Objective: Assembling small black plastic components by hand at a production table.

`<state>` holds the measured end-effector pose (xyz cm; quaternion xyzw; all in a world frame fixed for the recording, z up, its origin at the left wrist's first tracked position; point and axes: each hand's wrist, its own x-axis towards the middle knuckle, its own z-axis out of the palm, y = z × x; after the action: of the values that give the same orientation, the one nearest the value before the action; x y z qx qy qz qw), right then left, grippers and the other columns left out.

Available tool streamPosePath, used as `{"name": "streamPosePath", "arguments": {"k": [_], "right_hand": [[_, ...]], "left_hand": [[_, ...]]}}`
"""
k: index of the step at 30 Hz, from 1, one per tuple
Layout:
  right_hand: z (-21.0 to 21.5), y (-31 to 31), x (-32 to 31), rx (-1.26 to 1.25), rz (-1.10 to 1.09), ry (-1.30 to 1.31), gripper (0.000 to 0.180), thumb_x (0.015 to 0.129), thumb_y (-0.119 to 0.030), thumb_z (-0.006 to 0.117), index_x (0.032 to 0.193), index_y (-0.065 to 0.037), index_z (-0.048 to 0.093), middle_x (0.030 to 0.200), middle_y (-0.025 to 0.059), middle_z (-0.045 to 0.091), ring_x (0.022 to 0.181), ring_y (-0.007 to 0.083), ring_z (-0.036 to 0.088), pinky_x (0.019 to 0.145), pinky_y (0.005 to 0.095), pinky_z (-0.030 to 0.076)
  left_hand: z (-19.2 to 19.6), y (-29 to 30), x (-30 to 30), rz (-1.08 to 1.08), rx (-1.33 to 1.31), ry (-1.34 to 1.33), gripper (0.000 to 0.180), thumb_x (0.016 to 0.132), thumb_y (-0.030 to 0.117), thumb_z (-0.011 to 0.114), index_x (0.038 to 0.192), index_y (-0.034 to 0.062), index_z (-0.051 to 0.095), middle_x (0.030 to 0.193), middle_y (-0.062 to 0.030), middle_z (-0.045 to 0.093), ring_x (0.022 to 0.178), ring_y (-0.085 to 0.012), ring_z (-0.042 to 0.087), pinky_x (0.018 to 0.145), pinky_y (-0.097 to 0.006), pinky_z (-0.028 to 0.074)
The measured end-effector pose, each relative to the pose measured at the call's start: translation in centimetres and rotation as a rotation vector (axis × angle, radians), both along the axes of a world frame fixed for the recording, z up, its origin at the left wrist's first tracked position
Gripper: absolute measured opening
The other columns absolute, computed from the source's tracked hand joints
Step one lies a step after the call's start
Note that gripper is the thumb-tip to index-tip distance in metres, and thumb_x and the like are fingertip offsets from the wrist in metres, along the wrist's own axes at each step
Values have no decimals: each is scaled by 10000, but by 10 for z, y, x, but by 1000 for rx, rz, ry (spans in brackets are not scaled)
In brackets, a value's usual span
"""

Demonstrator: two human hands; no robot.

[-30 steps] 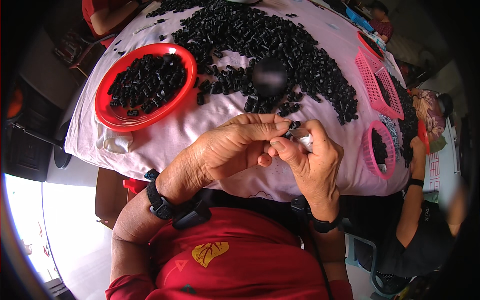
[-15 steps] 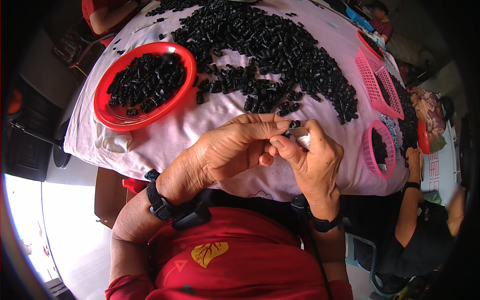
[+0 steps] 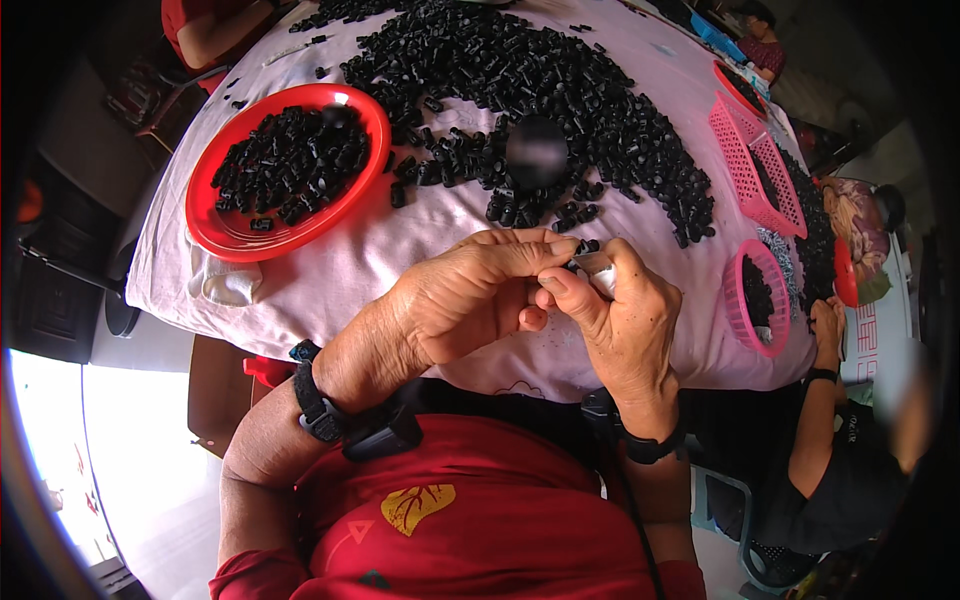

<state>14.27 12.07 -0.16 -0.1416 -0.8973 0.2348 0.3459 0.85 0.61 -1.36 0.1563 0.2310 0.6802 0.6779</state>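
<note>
My left hand (image 3: 450, 295) is closed, thumb and forefinger pinching a small black plastic part (image 3: 589, 246) that is mostly hidden by the fingertips. Right beside it, my right hand (image 3: 635, 320) grips a small flat piece (image 3: 603, 276), whitish and shiny, between thumb and curled forefinger; its exact kind I cannot make out. The two thumbs nearly meet over the near edge of the table. Just beyond my hands lies a large pile of similar black plastic parts (image 3: 600, 120). To the left, a red plastic dish (image 3: 225, 238) holds many more of them.
A pale pink cloth (image 3: 440, 215) covers the table. On the right stand a pink perforated basket (image 3: 735, 150) and a round pink basket (image 3: 740, 310) with black parts inside. A co-worker's hand (image 3: 826, 325) works at the right edge; another person's arm (image 3: 215, 40) shows at the far left.
Both hands stay in nearly the same place and keep their grips. The whitish piece in my right hand has tilted slightly against the black part.
</note>
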Motion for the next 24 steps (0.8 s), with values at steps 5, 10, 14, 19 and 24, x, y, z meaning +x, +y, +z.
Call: {"name": "streamPosePath", "arguments": {"k": [5, 10, 14, 19, 24], "right_hand": [[1, -4, -1, -93, 17, 17, 458, 790, -476, 695, 713, -62, 517, 576, 49, 635, 497, 216, 632, 441, 305, 465], [-4, -2, 1, -19, 10, -46, 426, 795, -437, 714, 716, -57, 537, 548, 51, 605, 482, 205, 624, 447, 289, 464], [11, -6, 3, 31, 79, 85, 370, 801, -353, 740, 770, -38, 549, 589, 50, 631, 511, 172, 641, 474, 264, 482], [17, -6, 6, -300, 206, 187, 190, 864, -107, 668, 989, 1, 573, 731, 55, 680, 675, 100, 673, 568, 208, 510], [14, -8, 6, -331, 249, 172, 179, 868, -62, 643, 1019, 11, 579, 750, 59, 679, 722, 102, 676, 613, 210, 517]], "left_hand": [[-4, 1, 1, 7, -2, -16, 143, 901, 173, 617, 999, 69, 627, 863, -7, 635, 731, -100, 584, 648, -260, 472], [10, 0, 4, 28, -94, 23, 139, 903, 177, 617, 990, 68, 620, 857, -1, 623, 714, -95, 565, 624, -246, 458], [12, -2, 2, 12, -73, 88, 163, 905, 195, 617, 998, 62, 606, 833, 16, 593, 698, -77, 542, 594, -219, 432], [14, -3, -6, -29, -72, 165, 204, 908, 227, 612, 1006, 49, 599, 829, 29, 573, 688, -51, 511, 565, -191, 388], [16, -4, -9, -45, -97, 272, 242, 907, 246, 616, 1020, 33, 598, 831, 30, 569, 681, -45, 495, 554, -180, 368]]}}
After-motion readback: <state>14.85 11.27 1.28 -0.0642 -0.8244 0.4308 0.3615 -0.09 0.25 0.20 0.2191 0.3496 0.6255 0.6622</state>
